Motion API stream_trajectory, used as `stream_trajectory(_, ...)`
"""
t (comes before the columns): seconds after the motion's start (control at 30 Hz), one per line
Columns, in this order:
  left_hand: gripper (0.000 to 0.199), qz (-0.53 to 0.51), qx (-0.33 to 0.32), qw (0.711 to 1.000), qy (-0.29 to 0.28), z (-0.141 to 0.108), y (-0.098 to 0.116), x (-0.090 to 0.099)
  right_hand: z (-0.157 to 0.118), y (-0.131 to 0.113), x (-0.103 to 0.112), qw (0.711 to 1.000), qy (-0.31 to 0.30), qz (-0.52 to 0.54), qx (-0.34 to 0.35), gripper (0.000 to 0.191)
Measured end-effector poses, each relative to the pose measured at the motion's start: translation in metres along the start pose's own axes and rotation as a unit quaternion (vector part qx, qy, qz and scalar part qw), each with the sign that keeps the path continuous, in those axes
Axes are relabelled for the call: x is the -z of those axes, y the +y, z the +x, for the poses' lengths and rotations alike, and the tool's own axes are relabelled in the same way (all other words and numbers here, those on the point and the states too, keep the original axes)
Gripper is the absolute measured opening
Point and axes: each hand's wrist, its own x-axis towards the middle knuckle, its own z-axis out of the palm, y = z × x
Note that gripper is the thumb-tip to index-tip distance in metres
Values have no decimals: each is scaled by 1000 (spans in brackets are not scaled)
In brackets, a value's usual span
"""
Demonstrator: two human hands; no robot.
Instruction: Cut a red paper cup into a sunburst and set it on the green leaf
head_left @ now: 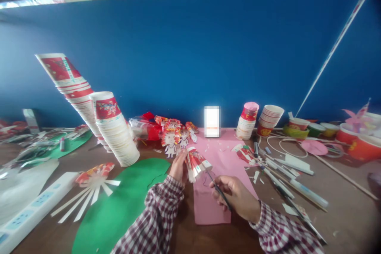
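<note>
My left hand [179,165] is closed on a red and white paper cup [197,162], which is tilted and slit into strips along its side. My right hand [238,196] grips a pair of scissors [222,195] by dark handles, and the blades reach to the cup's lower right edge. Beneath both hands lies a sheet of pink paper [212,214]. Just behind the cup stand several cut-out paper figures [171,143] with red and orange headpieces. How far the blades are apart cannot be made out.
Tall stacks of paper cups [114,139] lean at the left, beside green paper [119,206] and a white power strip [38,206]. A cut cup with splayed strips [93,180] lies there. Right are shorter cup stacks [270,117], pens [309,192] and paper scraps. A blue partition [190,55] closes the back.
</note>
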Motion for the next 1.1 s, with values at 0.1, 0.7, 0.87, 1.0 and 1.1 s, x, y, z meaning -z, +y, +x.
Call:
stream_trajectory(0.1, 33, -43, 48, 998, -12, 3, 9, 3, 1, -1, 3, 997, 16, -67, 33, 34)
stream_trajectory(0.7, 44, -118, 155, 978, -78, -2, 17, 8, 18, 13, 57, 818, 262, -496, 130, 19)
stream_trajectory(0.87, 43, -82, 181, 977, -83, -8, 16, 1, 14, 7, 56, 810, 223, -524, 137, 37)
stream_trajectory(1.0, 42, -78, 187, 975, -87, -8, 10, -1, 10, 2, 54, 775, 250, -573, 88, 31)
stream_trajectory(1.1, 49, -47, 218, 969, -106, -9, 4, -4, 10, 2, 55, 760, 242, -596, 91, 25)
